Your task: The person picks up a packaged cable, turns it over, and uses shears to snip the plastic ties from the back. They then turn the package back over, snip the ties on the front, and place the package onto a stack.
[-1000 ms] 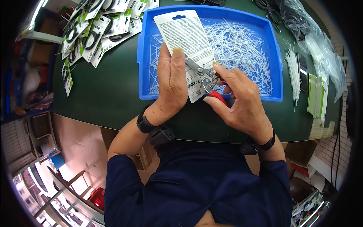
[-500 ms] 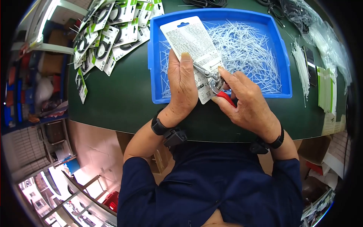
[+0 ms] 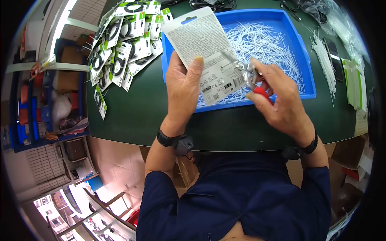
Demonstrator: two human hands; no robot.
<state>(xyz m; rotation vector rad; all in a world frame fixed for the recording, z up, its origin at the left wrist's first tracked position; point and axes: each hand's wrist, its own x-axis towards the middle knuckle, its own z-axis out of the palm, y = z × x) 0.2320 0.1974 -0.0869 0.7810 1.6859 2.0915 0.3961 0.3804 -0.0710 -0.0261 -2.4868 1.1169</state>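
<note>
My left hand (image 3: 183, 90) grips a printed packaging card (image 3: 199, 44) by its left edge, thumb on the face towards me. The card is held tilted over the blue tray (image 3: 311, 80), its hang hole at the top and barcode near the bottom. My right hand (image 3: 285, 94) is closed around red-handled cutting pliers (image 3: 250, 74) with a coil spring. Their slightly blurred jaws point left and overlap the card's right edge in this view. Behind the card, many thin white cable ties (image 3: 261, 44) lie loose in the tray.
Carded black cables (image 3: 136, 48) are piled on the dark green table (image 3: 132, 116) at left. To the right lie a bundle of white ties (image 3: 323, 60), a dark phone-like slab (image 3: 334, 58), a stack of green-and-white cards (image 3: 354, 84) and clear plastic bags (image 3: 341, 24). Black cables (image 3: 213, 4) sit behind the tray.
The pliers have moved right, from across the card's middle to its right edge. The card has shifted left over the tray. The whole view has also swung slightly.
</note>
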